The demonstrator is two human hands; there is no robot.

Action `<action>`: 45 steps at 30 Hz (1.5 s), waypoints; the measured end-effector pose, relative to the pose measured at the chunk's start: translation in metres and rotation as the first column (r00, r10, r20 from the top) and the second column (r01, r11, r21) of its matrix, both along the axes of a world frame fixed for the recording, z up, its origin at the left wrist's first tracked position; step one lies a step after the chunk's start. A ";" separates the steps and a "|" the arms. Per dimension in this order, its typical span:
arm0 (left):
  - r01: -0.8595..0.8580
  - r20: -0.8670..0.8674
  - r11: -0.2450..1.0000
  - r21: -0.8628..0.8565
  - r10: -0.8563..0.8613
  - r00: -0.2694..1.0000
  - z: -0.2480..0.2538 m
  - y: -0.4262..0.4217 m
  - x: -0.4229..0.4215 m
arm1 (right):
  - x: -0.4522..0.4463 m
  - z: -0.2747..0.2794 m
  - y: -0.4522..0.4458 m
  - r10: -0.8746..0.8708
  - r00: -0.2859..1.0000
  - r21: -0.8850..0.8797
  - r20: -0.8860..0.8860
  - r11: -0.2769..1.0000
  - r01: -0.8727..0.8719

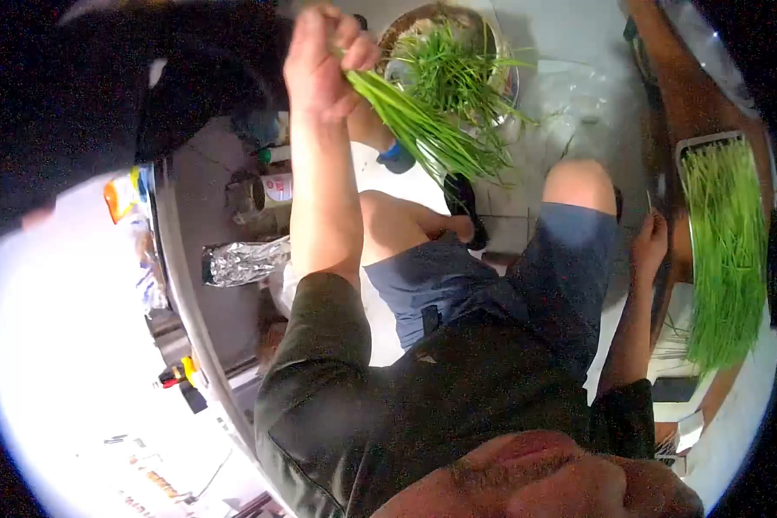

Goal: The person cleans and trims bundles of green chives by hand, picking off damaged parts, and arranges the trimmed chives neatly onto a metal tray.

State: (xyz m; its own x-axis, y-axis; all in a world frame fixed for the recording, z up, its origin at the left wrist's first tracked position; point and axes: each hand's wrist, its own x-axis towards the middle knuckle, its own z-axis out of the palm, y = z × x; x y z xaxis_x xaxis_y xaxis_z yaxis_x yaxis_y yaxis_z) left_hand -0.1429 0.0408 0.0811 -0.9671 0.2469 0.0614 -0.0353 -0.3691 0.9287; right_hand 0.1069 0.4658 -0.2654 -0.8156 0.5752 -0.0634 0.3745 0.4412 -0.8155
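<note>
My left hand (pixel 324 65), raised at the top, is closed around the stem ends of a bunch of garlic chives (pixel 427 129), whose long green blades hang down to the right. Just behind the bunch, a round basin (pixel 515 82) holds a loose tangle of more chives (pixel 453 73). My right hand (pixel 652 246) is low beside my right knee, near the table edge, its fingers curled together; what they hold, if anything, I cannot make out. Right of that hand, a tray (pixel 708 140) carries a thick, neatly aligned pile of chives (pixel 727 259).
A dark phone-like slab (pixel 675 389) lies below the tray. On the left are a foil-wrapped item (pixel 249 262), a labelled can (pixel 276 189) and a bright table with an orange packet (pixel 121 198). Clear plastic (pixel 570 99) lies on the floor. Another person's leg and dark shoe (pixel 464 207) are unclear.
</note>
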 end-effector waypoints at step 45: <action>-0.271 -0.186 0.962 -0.028 0.262 0.947 0.056 0.061 -0.015 | -0.206 0.396 -0.256 0.450 0.741 -0.468 -0.498 0.580 -0.667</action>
State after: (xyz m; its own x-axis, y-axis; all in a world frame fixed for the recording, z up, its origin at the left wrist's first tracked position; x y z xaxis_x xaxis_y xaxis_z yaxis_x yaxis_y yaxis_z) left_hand -0.1583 0.1020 0.1366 -0.9723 -0.0108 0.2336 0.2265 -0.2932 0.9288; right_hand -0.0994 0.2095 0.1303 -0.9929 -0.0770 0.0910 -0.0805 -0.1292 -0.9883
